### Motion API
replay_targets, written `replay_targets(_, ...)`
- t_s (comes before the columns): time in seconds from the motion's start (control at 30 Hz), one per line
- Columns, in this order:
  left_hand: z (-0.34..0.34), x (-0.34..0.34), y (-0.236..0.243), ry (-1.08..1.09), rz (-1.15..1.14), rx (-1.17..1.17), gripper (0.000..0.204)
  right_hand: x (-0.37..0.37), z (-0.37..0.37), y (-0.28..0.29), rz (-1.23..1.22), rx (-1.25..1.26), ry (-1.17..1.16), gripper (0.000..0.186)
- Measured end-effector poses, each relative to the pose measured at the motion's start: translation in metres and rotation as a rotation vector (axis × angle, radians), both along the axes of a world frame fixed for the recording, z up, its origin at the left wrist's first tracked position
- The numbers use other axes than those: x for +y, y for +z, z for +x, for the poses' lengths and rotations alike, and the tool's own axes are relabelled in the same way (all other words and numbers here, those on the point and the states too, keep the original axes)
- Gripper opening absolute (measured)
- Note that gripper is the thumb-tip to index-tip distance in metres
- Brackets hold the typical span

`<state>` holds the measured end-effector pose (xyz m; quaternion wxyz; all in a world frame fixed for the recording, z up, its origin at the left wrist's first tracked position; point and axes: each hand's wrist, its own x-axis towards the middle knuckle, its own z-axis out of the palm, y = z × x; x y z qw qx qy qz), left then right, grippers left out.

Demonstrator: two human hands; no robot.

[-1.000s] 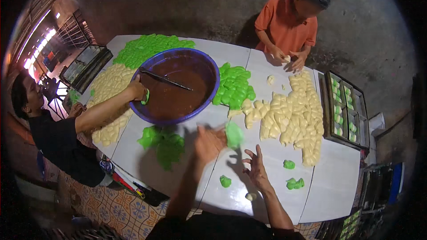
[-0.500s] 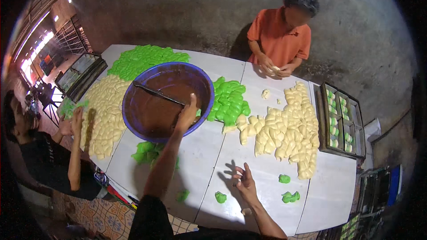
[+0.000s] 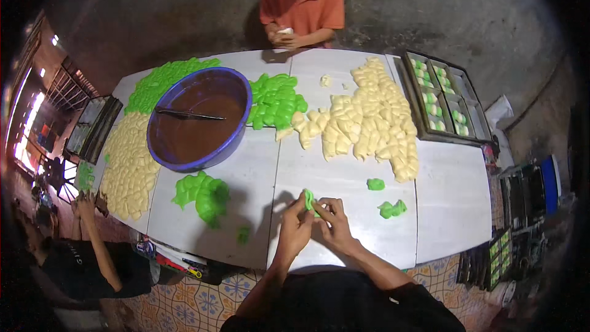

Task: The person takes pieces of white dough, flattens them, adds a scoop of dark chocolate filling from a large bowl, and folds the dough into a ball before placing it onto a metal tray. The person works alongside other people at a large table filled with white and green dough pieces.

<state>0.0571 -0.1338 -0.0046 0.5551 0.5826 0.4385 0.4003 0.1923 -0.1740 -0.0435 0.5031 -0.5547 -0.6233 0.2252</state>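
The left hand and right hand pinch a green dough piece (its top pokes out between them), above the white table. Both forearms angle inward.

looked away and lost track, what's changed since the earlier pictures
The left hand has come back from over the bowl, toward the person. The right hand, open before, has closed in, and both now hold a piece of green dough. The co-worker in black has drawn an arm back from the bowl. The stick still lies in the bowl; pale dough and tray stay put.
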Motion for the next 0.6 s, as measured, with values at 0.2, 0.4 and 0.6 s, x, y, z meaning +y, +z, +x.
replay_targets(0.2,0.004,-0.037,-0.008,-0.079,-0.014,-0.02,0.021,-0.022,0.022,0.004,-0.085,0.551,0.02,0.02)
replay_targets(0.4,0.016,-0.068,-0.021,-0.002,-0.265,-0.081,0.014,-0.058,0.025,0.017,-0.039,0.215,0.167,0.022)
replay_targets(0.6,0.021,-0.098,-0.053,0.156,-0.317,-0.198,0.019,-0.069,0.03,0.002,-0.142,0.049,0.074,0.04)
